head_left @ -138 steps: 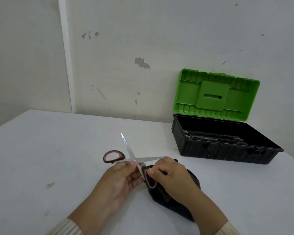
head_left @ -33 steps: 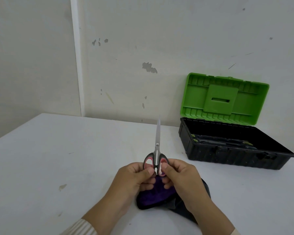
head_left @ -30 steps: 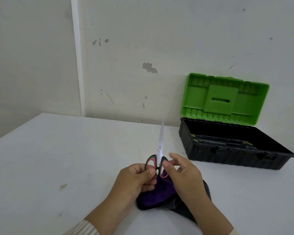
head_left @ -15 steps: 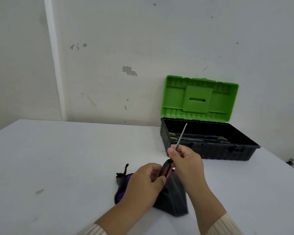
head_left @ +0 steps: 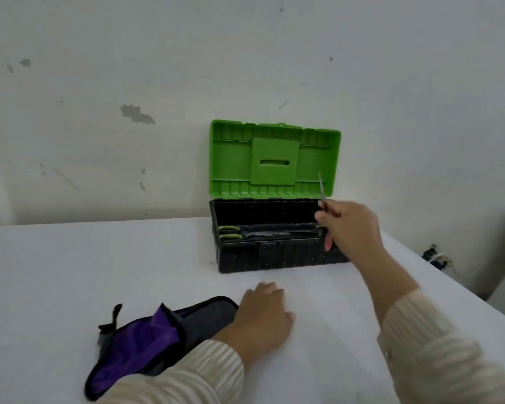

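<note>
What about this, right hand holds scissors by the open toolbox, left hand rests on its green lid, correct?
Not quite. The right hand holds the scissors by the open toolbox, but the head view shows the left hand resting on the table beside the pouch, not on the green lid.

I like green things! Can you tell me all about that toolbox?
The toolbox looks plastic: a ribbed black base and a green lid, standing open and upright by the wall. It sits on the white table. Green-handled tools lie inside. The right hand, holding scissors, hovers above its right end; I cannot tell if it touches.
</note>
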Demonstrator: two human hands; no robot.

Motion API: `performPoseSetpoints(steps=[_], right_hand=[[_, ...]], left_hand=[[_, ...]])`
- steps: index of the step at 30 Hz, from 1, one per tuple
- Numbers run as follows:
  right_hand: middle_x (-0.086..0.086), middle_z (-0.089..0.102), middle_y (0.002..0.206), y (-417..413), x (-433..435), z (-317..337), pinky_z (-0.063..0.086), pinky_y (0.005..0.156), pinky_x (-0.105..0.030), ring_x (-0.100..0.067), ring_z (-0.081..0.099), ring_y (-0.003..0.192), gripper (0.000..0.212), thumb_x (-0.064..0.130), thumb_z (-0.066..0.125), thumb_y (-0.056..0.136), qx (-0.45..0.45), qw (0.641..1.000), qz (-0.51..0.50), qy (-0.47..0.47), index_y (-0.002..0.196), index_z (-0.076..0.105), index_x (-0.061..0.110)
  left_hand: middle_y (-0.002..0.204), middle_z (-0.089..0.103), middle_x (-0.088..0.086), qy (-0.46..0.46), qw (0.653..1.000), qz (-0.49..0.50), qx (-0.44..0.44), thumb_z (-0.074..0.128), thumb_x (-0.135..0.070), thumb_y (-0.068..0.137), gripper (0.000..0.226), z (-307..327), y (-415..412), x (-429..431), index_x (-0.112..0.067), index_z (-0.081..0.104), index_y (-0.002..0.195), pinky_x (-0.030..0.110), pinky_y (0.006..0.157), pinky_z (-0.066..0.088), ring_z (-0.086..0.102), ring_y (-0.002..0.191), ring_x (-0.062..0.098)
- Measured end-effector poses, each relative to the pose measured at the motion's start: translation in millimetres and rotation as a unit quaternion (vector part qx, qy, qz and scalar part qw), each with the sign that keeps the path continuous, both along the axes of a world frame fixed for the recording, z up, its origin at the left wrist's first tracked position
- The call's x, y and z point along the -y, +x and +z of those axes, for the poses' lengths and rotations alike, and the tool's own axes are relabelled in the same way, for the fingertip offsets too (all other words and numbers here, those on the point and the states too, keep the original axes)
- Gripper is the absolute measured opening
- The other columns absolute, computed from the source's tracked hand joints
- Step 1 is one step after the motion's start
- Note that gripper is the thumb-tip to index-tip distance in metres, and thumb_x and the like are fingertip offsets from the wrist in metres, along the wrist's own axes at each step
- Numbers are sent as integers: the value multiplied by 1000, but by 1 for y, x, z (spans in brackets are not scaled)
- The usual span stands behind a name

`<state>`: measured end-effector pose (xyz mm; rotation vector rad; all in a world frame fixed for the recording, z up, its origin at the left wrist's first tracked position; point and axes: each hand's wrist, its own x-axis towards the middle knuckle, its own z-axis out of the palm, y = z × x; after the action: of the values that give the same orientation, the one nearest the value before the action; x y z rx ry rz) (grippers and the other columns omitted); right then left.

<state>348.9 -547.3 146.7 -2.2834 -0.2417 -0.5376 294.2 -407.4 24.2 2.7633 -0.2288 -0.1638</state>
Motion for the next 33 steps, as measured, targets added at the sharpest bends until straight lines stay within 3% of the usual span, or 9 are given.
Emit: performPoseSetpoints(steps=[3, 5, 11, 14, 18, 20, 26, 29, 33], right_hand=[[-9, 67, 76, 47, 7, 18, 50, 62, -25, -25, 64, 66, 17, 24, 56, 88, 2, 967, 27, -252, 99, 67, 16], [-5, 63, 77, 81, 10, 11, 46, 59, -24, -22, 60, 72, 19, 21, 55, 88, -32, 920, 43, -389, 104, 66, 18], [-2, 68, 104, 151, 20, -30, 46, 79, -26, -24, 61, 97, 23, 9, 51, 85, -154, 842, 88, -510, 100, 69, 12], [-2, 63, 113, 172, 19, -40, 48, 92, -36, -26, 59, 102, 27, 13, 48, 88, -243, 827, 83, -501, 108, 65, 12], [-3, 62, 102, 182, 16, -44, 50, 89, -40, -27, 59, 93, 24, 20, 50, 82, -276, 817, 73, -501, 100, 66, 14], [-8, 63, 98, 178, 16, -46, 51, 84, -37, -26, 58, 87, 22, 18, 54, 80, -264, 847, 57, -458, 96, 67, 10], [-10, 70, 91, 119, 7, -39, 47, 74, -28, -27, 63, 87, 20, 13, 51, 85, -43, 976, 40, -209, 83, 70, 10], [-11, 63, 81, 69, -6, -50, 42, 69, -27, -28, 58, 79, 22, 16, 50, 87, 53, 982, 72, -164, 76, 67, 8], [-11, 62, 98, 21, -17, -74, 47, 85, -42, -29, 55, 94, 19, 20, 55, 85, 72, 978, 97, -171, 97, 68, 13]], left_hand=[[158, 22, 7, 14, 999, 21, 39, 29, -39, 97, 57, -14, 23, 1, -12, 28, 147, 39, 120, 14, 17, 145, 22], [158, 22, 6, 27, 996, 40, 69, 25, -40, 98, 58, -22, 31, 2, -12, 25, 148, 39, 120, 14, 17, 146, 21], [158, 24, 3, 24, 992, 67, 103, 24, -37, 100, 54, -30, 39, 3, -14, 23, 149, 34, 121, 12, 18, 145, 17], [158, 25, 2, 27, 990, 72, 115, 24, -37, 100, 53, -30, 39, 4, -15, 25, 149, 32, 121, 11, 19, 145, 16], [157, 26, 2, 30, 990, 74, 117, 24, -37, 100, 53, -32, 40, 3, -14, 26, 148, 33, 121, 11, 20, 144, 16], [157, 28, 3, 26, 990, 76, 117, 25, -36, 100, 53, -32, 40, 3, -14, 27, 148, 33, 121, 11, 21, 144, 16], [154, 33, 4, 1, 991, 74, 113, 29, -31, 100, 49, -26, 38, 3, -12, 34, 145, 30, 120, 13, 26, 143, 17], [148, 43, 4, -20, 988, 70, 134, 35, -20, 97, 44, -18, 29, 3, -11, 44, 139, 26, 115, 20, 36, 136, 18], [140, 50, 10, -33, 987, 90, 126, 41, -10, 92, 40, -6, 11, 2, -6, 53, 130, 27, 108, 29, 44, 128, 24]])
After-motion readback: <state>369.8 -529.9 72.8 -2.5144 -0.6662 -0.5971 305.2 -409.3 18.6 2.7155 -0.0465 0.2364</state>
